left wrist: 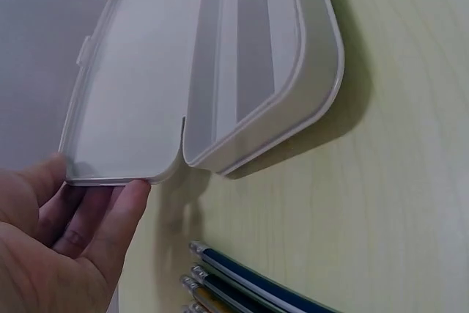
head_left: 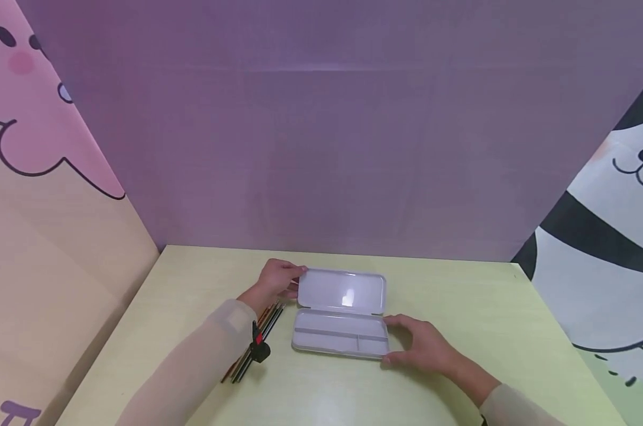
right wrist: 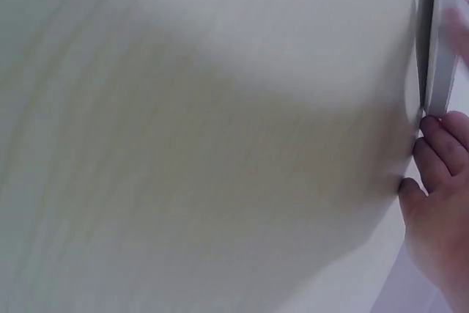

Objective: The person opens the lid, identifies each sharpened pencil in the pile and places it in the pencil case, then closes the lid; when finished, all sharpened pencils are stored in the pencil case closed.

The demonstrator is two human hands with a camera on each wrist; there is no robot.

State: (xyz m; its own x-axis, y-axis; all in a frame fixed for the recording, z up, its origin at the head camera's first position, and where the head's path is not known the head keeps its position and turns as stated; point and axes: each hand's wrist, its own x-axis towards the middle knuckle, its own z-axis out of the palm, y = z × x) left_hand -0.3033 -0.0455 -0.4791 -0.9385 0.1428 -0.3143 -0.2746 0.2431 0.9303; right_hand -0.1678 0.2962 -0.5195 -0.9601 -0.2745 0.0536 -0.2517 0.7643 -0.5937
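A white pencil case [head_left: 321, 341] lies unfolded on the table, its lid [head_left: 326, 288] leaning back on the far side. Thin dividers split the tray into compartments. My left hand [head_left: 280, 278] pinches the lid's left corner; in the left wrist view the thumb is on one face of the lid [left wrist: 135, 86] and the fingers are at its edge. At the right end of the tray, my right hand [head_left: 425, 346] spans the case between thumb and fingers. Several pencils [head_left: 270, 322] lie in a loose bundle left of the case, partly hidden beneath my left forearm.
The pale wood-grain table [head_left: 459, 302] reaches back to a purple wall [head_left: 342, 148]. Printed side panels stand left and right, one with a pink figure [head_left: 49, 136], the other with a panda [head_left: 608, 248]. A black wrist strap [head_left: 259, 349] sits on my left sleeve above the pencils.
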